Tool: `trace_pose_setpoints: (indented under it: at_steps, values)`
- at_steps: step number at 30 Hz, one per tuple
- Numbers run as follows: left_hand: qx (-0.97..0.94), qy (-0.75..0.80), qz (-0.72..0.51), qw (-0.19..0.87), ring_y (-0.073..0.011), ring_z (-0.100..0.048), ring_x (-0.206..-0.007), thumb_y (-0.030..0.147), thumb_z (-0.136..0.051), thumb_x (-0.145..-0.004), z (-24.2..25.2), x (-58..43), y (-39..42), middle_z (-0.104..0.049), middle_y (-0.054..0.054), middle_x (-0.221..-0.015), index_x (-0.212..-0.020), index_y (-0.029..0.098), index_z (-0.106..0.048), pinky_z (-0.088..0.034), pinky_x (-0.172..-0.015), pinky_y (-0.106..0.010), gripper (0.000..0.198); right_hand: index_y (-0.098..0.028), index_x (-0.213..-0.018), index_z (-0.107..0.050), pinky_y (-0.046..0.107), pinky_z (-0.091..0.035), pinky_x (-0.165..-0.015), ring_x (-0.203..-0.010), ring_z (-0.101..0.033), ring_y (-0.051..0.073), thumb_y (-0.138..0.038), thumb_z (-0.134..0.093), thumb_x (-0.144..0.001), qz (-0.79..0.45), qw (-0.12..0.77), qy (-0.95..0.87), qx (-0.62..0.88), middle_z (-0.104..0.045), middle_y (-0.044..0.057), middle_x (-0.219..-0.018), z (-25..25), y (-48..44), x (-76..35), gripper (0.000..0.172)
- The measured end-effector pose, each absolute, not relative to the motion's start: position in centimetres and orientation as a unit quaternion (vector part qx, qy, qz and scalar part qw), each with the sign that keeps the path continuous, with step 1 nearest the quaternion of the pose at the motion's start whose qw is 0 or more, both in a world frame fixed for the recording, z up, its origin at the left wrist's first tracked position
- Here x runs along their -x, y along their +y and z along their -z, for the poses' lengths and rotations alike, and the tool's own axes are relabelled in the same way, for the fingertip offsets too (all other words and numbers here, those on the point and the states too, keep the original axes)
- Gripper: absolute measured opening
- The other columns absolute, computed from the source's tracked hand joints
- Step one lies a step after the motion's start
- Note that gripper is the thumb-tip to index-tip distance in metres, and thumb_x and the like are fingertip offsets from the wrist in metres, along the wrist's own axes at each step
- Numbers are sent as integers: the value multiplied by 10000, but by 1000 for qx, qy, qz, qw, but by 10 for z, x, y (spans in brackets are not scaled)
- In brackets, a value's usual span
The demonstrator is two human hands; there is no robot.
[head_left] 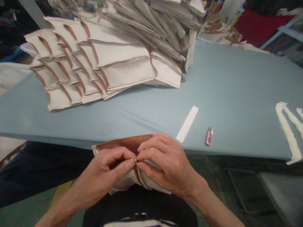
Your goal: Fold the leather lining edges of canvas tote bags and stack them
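Here, the left hand (106, 168) and right hand (163, 165) firmly pinch a brown-lined canvas piece (125, 144). Thread snips (209, 136) lie near it.

A sewing workshop corner with a long worktop (236, 94)
Pale blue cloth covers the worktop; below lies a green floor (21, 214) with a yellow stripe (61, 190), a dark metal frame (239, 192) stands at right, and red fabric (260, 26) hangs beyond, beside a light blue metal rack (281, 31).
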State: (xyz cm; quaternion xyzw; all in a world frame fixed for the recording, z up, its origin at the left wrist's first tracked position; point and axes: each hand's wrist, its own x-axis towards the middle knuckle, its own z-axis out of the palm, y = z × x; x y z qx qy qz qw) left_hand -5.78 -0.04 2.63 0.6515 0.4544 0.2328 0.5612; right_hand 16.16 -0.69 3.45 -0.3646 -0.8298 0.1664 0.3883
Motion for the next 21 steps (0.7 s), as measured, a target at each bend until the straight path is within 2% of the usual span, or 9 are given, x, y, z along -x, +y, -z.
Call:
trace_pose_setpoints:
  at_steps: [4, 8, 16, 21]
  values:
    - [-688, 474, -238, 495, -124, -662, -664, 300, -616, -990, -27, 51, -3, -747, 44, -736, -812, 226, -760, -482, -641, -181, 241, -193, -836, -686, 358, -479, -714, -718, -641, 193, -158, -584, -1012, -114, 351, -821, 436, -736, 37, -781, -39, -16, -157, 206]
    - [-722, 477, -263, 427, -104, -685, -668, 228, -632, -973, -26, 44, -9, -767, 72, -769, -875, 253, -773, -483, -667, -166, 174, -185, -862, -686, 360, -489, -723, -737, -666, 198, -154, -576, -1023, -117, 311, -822, 464, -751, 40, -803, -36, -25, -158, 197]
    - [-782, 432, -268, 359, -136, -744, -754, 194, -586, -990, -33, 38, -16, -804, 18, -866, -958, 232, -765, -528, -716, -192, 186, -189, -860, -657, 363, -460, -667, -687, -662, 196, -108, -527, -1066, -87, 285, -833, 467, -728, 24, -748, -42, -37, -160, 256]
    - [-794, 433, -287, 317, -133, -737, -694, 166, -570, -964, -36, 30, -20, -784, 19, -785, -878, 209, -735, -527, -683, -210, 191, -207, -792, -616, 365, -410, -640, -645, -623, 199, -114, -512, -1061, -43, 274, -821, 499, -668, 20, -693, -44, -44, -153, 303]
